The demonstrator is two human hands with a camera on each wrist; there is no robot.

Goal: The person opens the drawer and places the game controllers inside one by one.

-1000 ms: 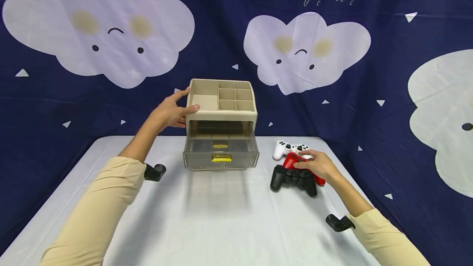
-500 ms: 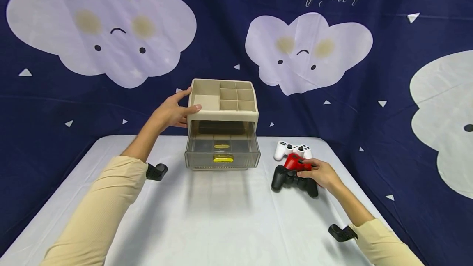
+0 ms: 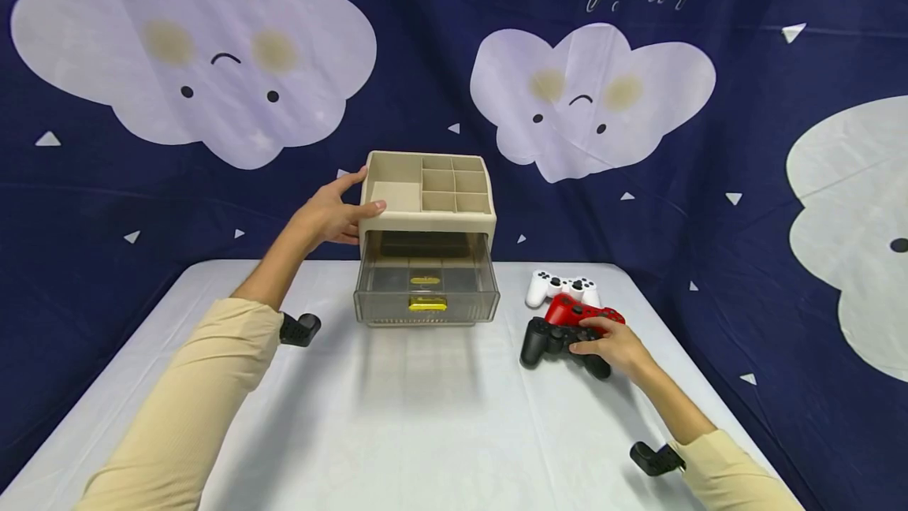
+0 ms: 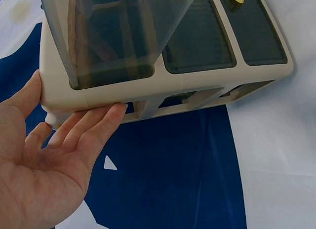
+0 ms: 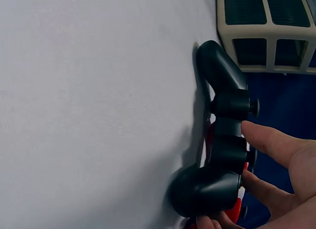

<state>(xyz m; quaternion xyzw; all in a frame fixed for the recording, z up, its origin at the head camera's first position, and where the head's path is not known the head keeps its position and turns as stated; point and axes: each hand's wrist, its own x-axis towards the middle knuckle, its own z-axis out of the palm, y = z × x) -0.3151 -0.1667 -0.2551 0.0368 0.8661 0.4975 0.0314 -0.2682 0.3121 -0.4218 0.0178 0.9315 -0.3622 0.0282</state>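
A cream desktop drawer organizer (image 3: 429, 221) stands at the table's back, with its smoky clear top drawer (image 3: 379, 308) pulled out. My left hand (image 3: 326, 215) holds the organizer's upper left side, thumb over the top front edge. In the left wrist view, the fingers (image 4: 94, 133) lie along the organizer's side (image 4: 197, 86). At the right, a black game controller (image 3: 537, 340) lies in front of a red controller (image 3: 563, 307). My right hand (image 3: 617, 345) grips the black controller's right end. In the right wrist view, my thumb (image 5: 269, 140) touches its middle; some fingers are hidden behind it.
A white game controller (image 3: 542, 288) lies behind the red one. The table (image 3: 426, 432) has a white cover, and a dark blue cloud-printed cloth (image 3: 418, 85) hangs behind it. Each wrist bears a small black camera, such as the right one (image 3: 654, 458).
My right hand has moved from above the red controller forward and down onto the black controller's right end, uncovering the red one. The left hand stays on the organizer.
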